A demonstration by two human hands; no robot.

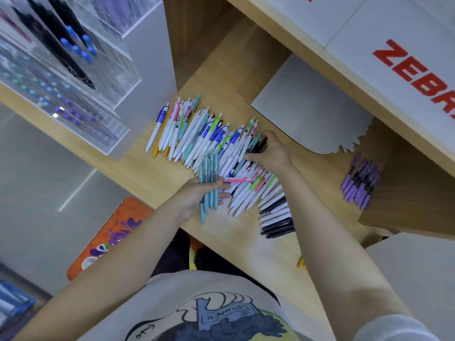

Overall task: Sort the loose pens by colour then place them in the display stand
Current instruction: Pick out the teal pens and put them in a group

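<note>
A wide spread of loose pens [197, 136], mostly white with coloured clips, lies on the wooden shelf [152, 178]. My left hand [197, 195] grips a bundle of several teal pens [209, 178], held upright over the near part of the spread. My right hand [273, 151] rests on the right side of the spread, its fingers curled among dark and teal pens there; what they hold is hidden. A row of black pens [278, 225] lies at the near right. The clear acrylic display stand [73, 70] stands at the left, with black, blue, teal and purple pens in its tiers.
A sorted bunch of purple pens [360, 183] lies at the right by a wooden divider. White boxes with red lettering [406, 70] sit on the shelf above. A grey card sheet [307, 107] lies behind the spread. An orange stool [108, 237] stands below left.
</note>
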